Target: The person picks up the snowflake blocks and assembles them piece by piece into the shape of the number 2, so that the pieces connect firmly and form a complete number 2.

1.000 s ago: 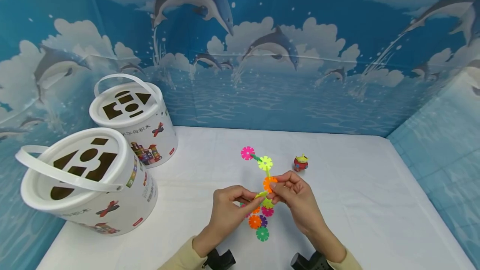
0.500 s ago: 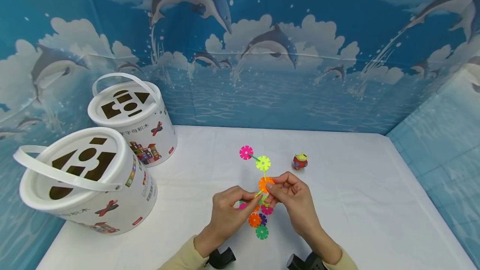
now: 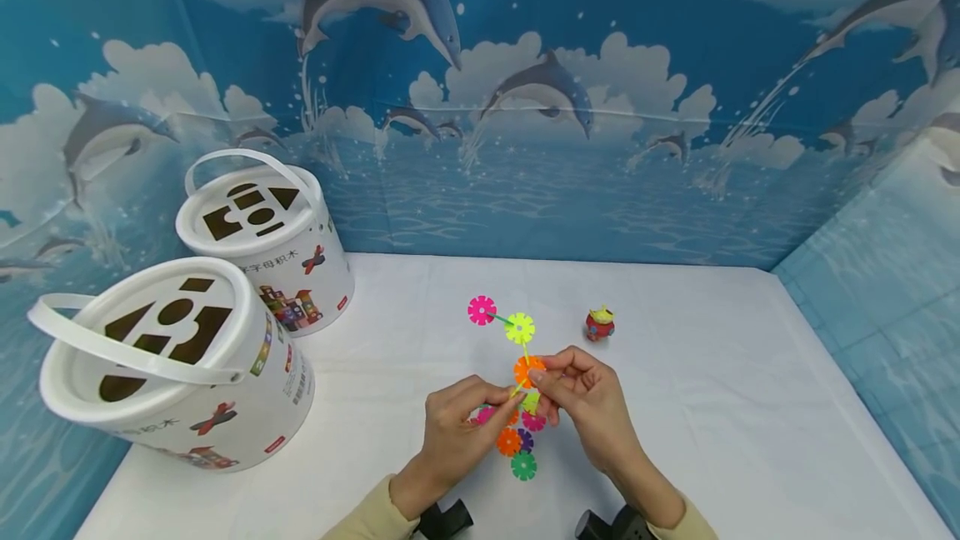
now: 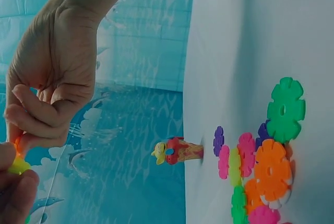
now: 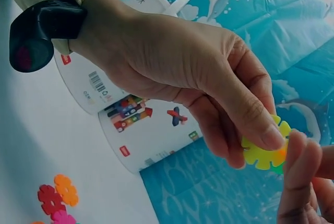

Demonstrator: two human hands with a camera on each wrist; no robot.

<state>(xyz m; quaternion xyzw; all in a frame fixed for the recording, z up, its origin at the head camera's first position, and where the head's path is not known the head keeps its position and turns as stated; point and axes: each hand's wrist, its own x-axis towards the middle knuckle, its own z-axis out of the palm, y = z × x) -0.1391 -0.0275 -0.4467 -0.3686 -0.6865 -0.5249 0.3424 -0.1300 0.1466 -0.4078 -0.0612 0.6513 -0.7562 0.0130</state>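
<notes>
From my head feed, the strip of flower-shaped discs beyond the two grips has swung to the left over the last second. The pink disc [image 3: 482,311] at its far end and the lime disc [image 3: 520,327] nearer the grips both sit further left than they did. The orange disc [image 3: 524,367] at the near end has come over toward the left grip [image 3: 461,423], which pinches a yellow disc [image 4: 20,166] between thumb and fingers. A second ago that yellow disc showed me more of its face; now I see it nearly edge-on. The right grip [image 3: 588,390] pinches the orange disc, thumb across its front. The two held discs meet at the fingertips; I can't tell whether their slots are engaged. The cluster below the grips has kept its arrangement: a green disc [image 3: 524,465] nearest the wrists, an orange piece [image 3: 508,442] and a purple piece [image 3: 526,440] just beyond it.

A white cloth covers the worktop [image 3: 750,407] and shows soft creases. Beyond the right grip stands a small red-bodied figurine [image 3: 600,326] with a yellow head. Well to the left of the left grip are two white lidded buckets, the near bucket [image 3: 243,411] and the far bucket [image 3: 322,232], with shape cut-outs in their lids. A blue dolphin-print backdrop [image 3: 480,198] hangs behind everything and wraps along the right side.
</notes>
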